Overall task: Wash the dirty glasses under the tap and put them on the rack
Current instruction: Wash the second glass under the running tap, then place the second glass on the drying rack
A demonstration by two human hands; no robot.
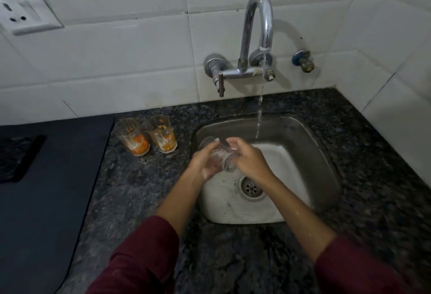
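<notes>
Both hands – left hand [202, 162], right hand [250, 162] – have their grip wrapped round a clear glass [221, 157], tipped sideways over the sink [303, 130]; two orange-stained glasses [149, 136] wait on the worktop [140, 188].

Home kitchen — steel sink [300, 130]; wall tap [256, 25]; granite counter [144, 191].

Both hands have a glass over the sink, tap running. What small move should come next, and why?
Probably shift the clear glass, held on its side by the left hand and right hand, right and back under the water stream. The stream falls beside it, not on it.
</notes>
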